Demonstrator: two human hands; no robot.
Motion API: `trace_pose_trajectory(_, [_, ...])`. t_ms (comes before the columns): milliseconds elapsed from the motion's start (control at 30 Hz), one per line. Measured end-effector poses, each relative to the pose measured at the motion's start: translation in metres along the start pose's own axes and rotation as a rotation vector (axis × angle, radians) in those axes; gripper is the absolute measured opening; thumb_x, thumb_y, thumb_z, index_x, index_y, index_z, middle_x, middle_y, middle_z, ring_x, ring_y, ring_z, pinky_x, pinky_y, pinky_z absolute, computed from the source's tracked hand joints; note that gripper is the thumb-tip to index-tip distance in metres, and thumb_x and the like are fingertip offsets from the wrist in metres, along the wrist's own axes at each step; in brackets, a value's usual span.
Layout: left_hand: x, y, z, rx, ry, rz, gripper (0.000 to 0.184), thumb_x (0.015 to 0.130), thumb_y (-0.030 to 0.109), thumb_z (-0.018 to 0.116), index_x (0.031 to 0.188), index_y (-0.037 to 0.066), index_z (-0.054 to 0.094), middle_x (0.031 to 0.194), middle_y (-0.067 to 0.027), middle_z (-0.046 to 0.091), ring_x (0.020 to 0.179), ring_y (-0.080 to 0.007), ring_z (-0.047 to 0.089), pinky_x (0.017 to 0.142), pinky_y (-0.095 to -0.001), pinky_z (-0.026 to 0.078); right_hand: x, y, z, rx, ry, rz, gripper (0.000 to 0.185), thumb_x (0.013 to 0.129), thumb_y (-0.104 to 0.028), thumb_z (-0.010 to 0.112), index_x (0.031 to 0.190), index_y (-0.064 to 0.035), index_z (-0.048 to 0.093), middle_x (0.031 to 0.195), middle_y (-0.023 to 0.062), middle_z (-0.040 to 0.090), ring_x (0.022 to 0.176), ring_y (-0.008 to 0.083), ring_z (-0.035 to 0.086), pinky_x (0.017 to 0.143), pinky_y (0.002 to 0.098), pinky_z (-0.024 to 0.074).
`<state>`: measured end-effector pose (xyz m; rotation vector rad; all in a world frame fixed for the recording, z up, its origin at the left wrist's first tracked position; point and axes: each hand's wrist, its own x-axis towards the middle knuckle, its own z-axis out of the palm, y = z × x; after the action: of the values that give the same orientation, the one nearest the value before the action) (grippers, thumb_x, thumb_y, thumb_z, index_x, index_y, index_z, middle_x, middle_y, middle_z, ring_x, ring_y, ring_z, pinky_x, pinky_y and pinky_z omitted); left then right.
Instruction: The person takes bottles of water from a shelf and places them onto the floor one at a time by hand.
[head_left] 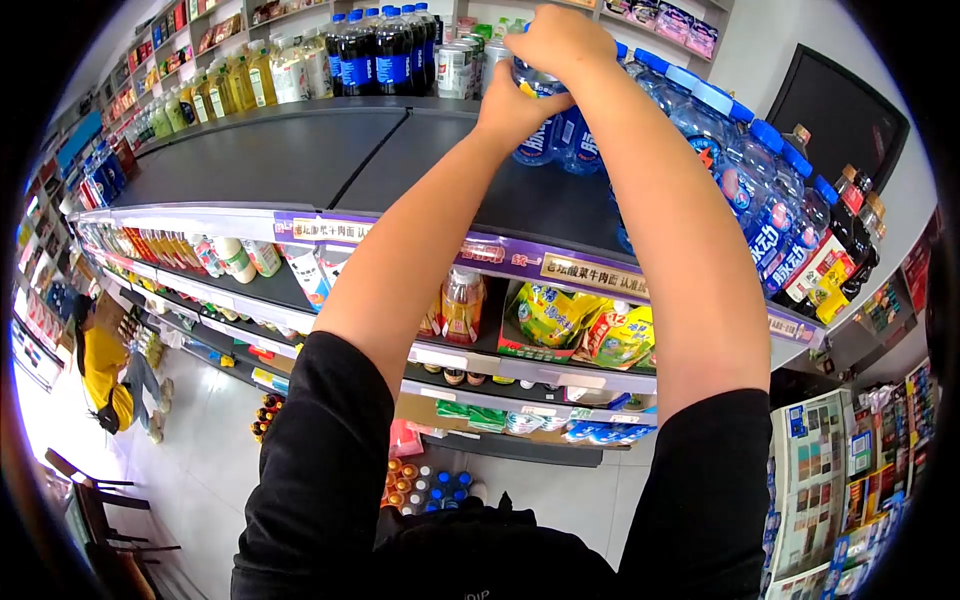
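Observation:
At the top shelf, my left hand (515,108) is closed round the side of a blue drink bottle (540,84). My right hand (563,42) curls over that bottle's top, its fingers bent; the cap is hidden beneath it. Below my hands, blue-labelled bottles (578,145) stand on the dark shelf top (455,150). To the right of my right forearm, several more blue-capped bottles (765,180) stand in close rows. Silver-and-white cans (455,72) are just left of my left hand.
Dark cola bottles (392,55) with blue labels line the shelf's back, beside yellow-green bottles (262,78). Brown bottles (838,255) stand at the right end. Lower shelves hold yellow bags (560,315). More bottles (445,490) are on the floor. A person in yellow (103,375) is at the left.

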<state>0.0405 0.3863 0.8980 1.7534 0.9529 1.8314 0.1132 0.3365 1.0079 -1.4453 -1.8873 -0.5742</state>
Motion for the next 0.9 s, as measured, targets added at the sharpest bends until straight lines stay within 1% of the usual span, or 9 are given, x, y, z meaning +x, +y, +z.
trace_pose_trajectory(100, [-0.006, 0.001, -0.007, 0.034, 0.004, 0.043, 0.090, 0.051, 0.040, 0.083, 0.117, -0.006, 0.041, 0.114, -0.0214, 0.053, 0.108, -0.0283, 0.053, 0.090, -0.0345, 0.042, -0.011, -0.011, -0.007, 0.006, -0.070, 0.033, 0.035, 0.070, -0.034, 0.059, 0.082, -0.0023, 0.066, 0.084, 0.0194, 0.065, 0.082, 0.0346, 0.063, 0.072, 0.0422, 0.0499])
trace_pose_trajectory(400, [-0.039, 0.060, -0.037, 0.032, 0.005, 0.222, 0.080, 0.059, 0.029, 0.080, 0.120, -0.004, 0.040, 0.112, -0.0165, 0.055, 0.104, -0.0229, 0.053, 0.088, -0.0330, 0.041, -0.043, -0.041, -0.065, 0.027, 0.077, -0.011, 0.036, 0.069, -0.032, 0.059, 0.083, 0.0001, 0.065, 0.082, 0.0221, 0.064, 0.079, 0.0367, 0.063, 0.071, 0.0441, 0.0501])
trace_pose_trajectory(467, [-0.059, 0.086, -0.052, 0.073, 0.061, 0.252, 0.090, 0.052, 0.036, 0.080, 0.121, -0.005, 0.038, 0.110, -0.0226, 0.055, 0.102, -0.0301, 0.057, 0.088, -0.0348, 0.043, -0.055, -0.053, -0.083, 0.103, 0.149, -0.011, 0.037, 0.067, -0.032, 0.060, 0.085, 0.0005, 0.064, 0.082, 0.0228, 0.064, 0.079, 0.0373, 0.062, 0.072, 0.0449, 0.0499])
trace_pose_trajectory(533, [-0.073, 0.112, -0.068, 0.085, 0.061, 0.268, 0.090, 0.052, 0.034, 0.079, 0.122, -0.006, 0.038, 0.110, -0.0222, 0.055, 0.102, -0.0298, 0.056, 0.089, -0.0346, 0.043, -0.075, -0.075, -0.107, 0.103, 0.136, 0.041, 0.040, 0.066, -0.033, 0.061, 0.087, 0.0011, 0.064, 0.082, 0.0233, 0.063, 0.081, 0.0371, 0.062, 0.073, 0.0438, 0.0494])
trace_pose_trajectory(600, [-0.095, 0.138, -0.084, -0.047, -0.006, 0.326, 0.079, 0.062, 0.026, 0.076, 0.124, -0.002, 0.036, 0.111, -0.0173, 0.053, 0.101, -0.0247, 0.053, 0.089, -0.0328, 0.040, -0.100, -0.093, -0.125, 0.118, 0.286, -0.066, 0.042, 0.066, -0.032, 0.061, 0.089, 0.0021, 0.062, 0.083, 0.0237, 0.063, 0.084, 0.0371, 0.062, 0.075, 0.0427, 0.0490])
trace_pose_trajectory(667, [-0.122, 0.155, -0.104, -0.023, 0.007, 0.270, 0.076, 0.061, 0.024, 0.076, 0.121, -0.004, 0.038, 0.110, -0.0171, 0.053, 0.100, -0.0229, 0.053, 0.088, -0.0328, 0.041, -0.110, -0.104, -0.140, 0.175, 0.256, -0.142, 0.042, 0.066, -0.033, 0.062, 0.086, 0.0034, 0.062, 0.082, 0.0244, 0.062, 0.083, 0.0372, 0.061, 0.074, 0.0412, 0.0485])
trace_pose_trajectory(800, [-0.175, 0.160, -0.131, -0.346, -0.017, 0.310, 0.072, 0.059, 0.020, 0.077, 0.117, -0.003, 0.040, 0.105, -0.0132, 0.054, 0.096, -0.0200, 0.053, 0.086, -0.0321, 0.042, -0.165, -0.144, -0.170, 0.248, 0.076, -0.135, 0.041, 0.065, -0.035, 0.064, 0.080, 0.0029, 0.062, 0.079, 0.0234, 0.062, 0.076, 0.0360, 0.061, 0.069, 0.0402, 0.0470])
trace_pose_trajectory(867, [-0.207, 0.160, -0.150, -0.050, -0.025, 0.207, 0.089, 0.053, 0.032, 0.079, 0.122, -0.006, 0.038, 0.109, -0.0212, 0.056, 0.102, -0.0289, 0.056, 0.089, -0.0346, 0.042, -0.193, -0.159, -0.179, 0.210, -0.025, -0.169, 0.040, 0.066, -0.034, 0.063, 0.082, 0.0020, 0.063, 0.081, 0.0229, 0.063, 0.078, 0.0354, 0.062, 0.070, 0.0398, 0.0477])
trace_pose_trajectory(900, [-0.223, 0.159, -0.157, -0.086, -0.059, 0.185, 0.086, 0.054, 0.029, 0.078, 0.122, -0.006, 0.037, 0.109, -0.0204, 0.055, 0.102, -0.0276, 0.055, 0.089, -0.0345, 0.042, -0.203, -0.162, -0.178, 0.199, -0.057, -0.178, 0.039, 0.066, -0.034, 0.062, 0.082, 0.0017, 0.064, 0.081, 0.0228, 0.063, 0.078, 0.0352, 0.062, 0.070, 0.0397, 0.0479])
